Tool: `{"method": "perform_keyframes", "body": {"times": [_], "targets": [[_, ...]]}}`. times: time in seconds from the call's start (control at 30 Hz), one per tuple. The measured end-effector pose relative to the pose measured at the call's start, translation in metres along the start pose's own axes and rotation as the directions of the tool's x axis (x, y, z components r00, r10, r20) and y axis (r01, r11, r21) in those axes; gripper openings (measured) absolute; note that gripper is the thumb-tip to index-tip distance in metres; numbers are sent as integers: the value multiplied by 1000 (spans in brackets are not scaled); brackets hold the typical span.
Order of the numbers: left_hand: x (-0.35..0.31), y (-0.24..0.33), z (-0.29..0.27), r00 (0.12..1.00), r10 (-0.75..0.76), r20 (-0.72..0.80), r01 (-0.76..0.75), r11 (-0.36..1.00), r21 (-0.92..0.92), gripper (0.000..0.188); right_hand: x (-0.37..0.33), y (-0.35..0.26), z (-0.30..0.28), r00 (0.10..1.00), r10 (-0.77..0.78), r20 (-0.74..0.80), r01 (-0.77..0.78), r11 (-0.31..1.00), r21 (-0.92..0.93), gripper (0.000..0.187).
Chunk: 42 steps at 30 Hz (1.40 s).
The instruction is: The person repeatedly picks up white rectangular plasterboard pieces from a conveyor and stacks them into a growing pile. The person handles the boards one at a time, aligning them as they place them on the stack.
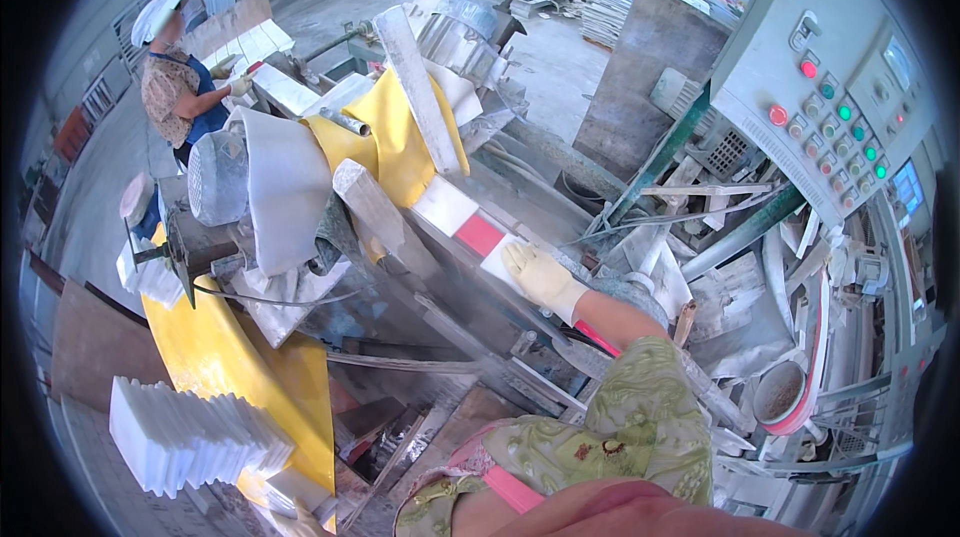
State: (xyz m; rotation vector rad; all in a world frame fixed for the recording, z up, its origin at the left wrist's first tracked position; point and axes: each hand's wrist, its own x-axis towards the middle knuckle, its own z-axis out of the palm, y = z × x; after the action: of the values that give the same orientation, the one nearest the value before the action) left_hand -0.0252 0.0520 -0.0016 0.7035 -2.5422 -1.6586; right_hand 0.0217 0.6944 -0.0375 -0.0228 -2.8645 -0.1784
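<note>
My right hand (540, 277), in a pale cream glove, lies with its fingers stretched out on a white tile (497, 263). That tile rests on a narrow red conveyor belt (479, 235), with another white tile (444, 205) farther up the line. At the lower edge, my left hand (297, 519), also gloved, shows only in part beside the end of a row of white tiles (195, 437). Its fingers are mostly hidden, so whether it grips a tile cannot be made out. The row stands on edge over yellow sheeting (230, 357).
Motor-driven machinery (218, 177) and yellow flaps (385, 132) flank the belt. A control panel (825, 107) with lit buttons stands at right, above scrap pieces (730, 297). Across the machine, a co-worker (180, 87) in a white hat handles pale slabs (283, 89).
</note>
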Motion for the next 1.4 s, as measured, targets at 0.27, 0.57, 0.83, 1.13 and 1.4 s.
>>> {"method": "perform_keyframes", "body": {"times": [0.27, 0.57, 0.83, 1.13, 1.4], "targets": [[-13, -3, -18, 998, -32, 46, 36, 996, -85, 72, 54, -14, -54, 915, 278, 292, -322, 940, 115, 25], [-19, 12, -17, 999, 1, 48, -1, 1000, 4, 78, 52, -220, -74, 895, 225, 384, -338, -218, 915, 36], [-22, 28, -46, 991, -33, 126, -7, 952, 306, 73, 58, -455, -82, 934, 148, 326, -276, -282, 919, 42], [0, 11, -37, 996, 13, 91, -47, 917, 396, 74, 35, -546, -51, 960, 180, 216, -193, -139, 971, 43], [-9, 21, -44, 990, 45, 132, -82, 955, 286, 70, 20, -549, -41, 979, 51, 195, -194, -32, 981, 55]]}}
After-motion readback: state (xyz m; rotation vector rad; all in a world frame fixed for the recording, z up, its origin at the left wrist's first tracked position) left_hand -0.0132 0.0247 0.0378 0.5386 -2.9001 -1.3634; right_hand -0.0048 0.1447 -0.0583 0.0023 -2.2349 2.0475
